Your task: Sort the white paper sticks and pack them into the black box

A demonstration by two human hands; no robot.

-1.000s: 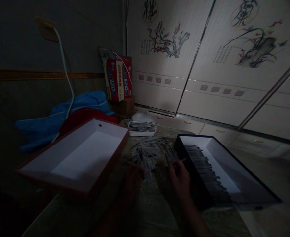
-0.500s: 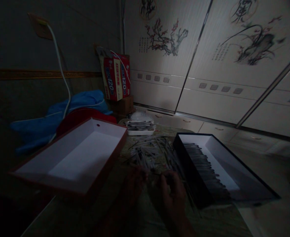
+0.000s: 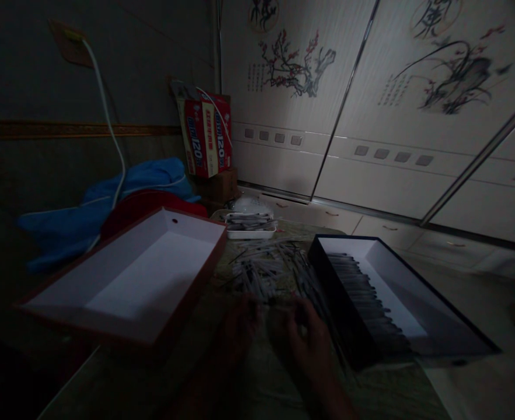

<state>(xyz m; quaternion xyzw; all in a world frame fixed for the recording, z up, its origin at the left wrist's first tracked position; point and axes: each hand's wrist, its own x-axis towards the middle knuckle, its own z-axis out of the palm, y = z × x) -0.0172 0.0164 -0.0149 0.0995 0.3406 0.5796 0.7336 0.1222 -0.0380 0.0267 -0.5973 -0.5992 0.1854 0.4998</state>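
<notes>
In dim light, my left hand (image 3: 241,319) is closed, its fingertips pinching one end of a thin pen (image 3: 275,301). My right hand (image 3: 310,333) pinches the other end, so the pen lies level between both hands. Its fine details are lost in the dark. Just beyond my fingers, a loose heap of slim pen parts (image 3: 260,271), some clear and some dark, spreads over the table (image 3: 371,391). To the right, a black-sided box (image 3: 409,265) with a white inside holds a row of pens (image 3: 362,297) laid side by side.
A red-brown box lid or tray (image 3: 148,274) with a bare white inside stands at the left. Behind the heap is a white tray (image 3: 251,234) full of slender pieces. Farther back are blue cloth (image 3: 148,175), a red carton (image 3: 207,137) and sliding cabinet doors (image 3: 284,169).
My hands held separate ends with a gap between them; now one thin line spans from hand to hand. The right hand has risen slightly. Boxes and heap look the same.
</notes>
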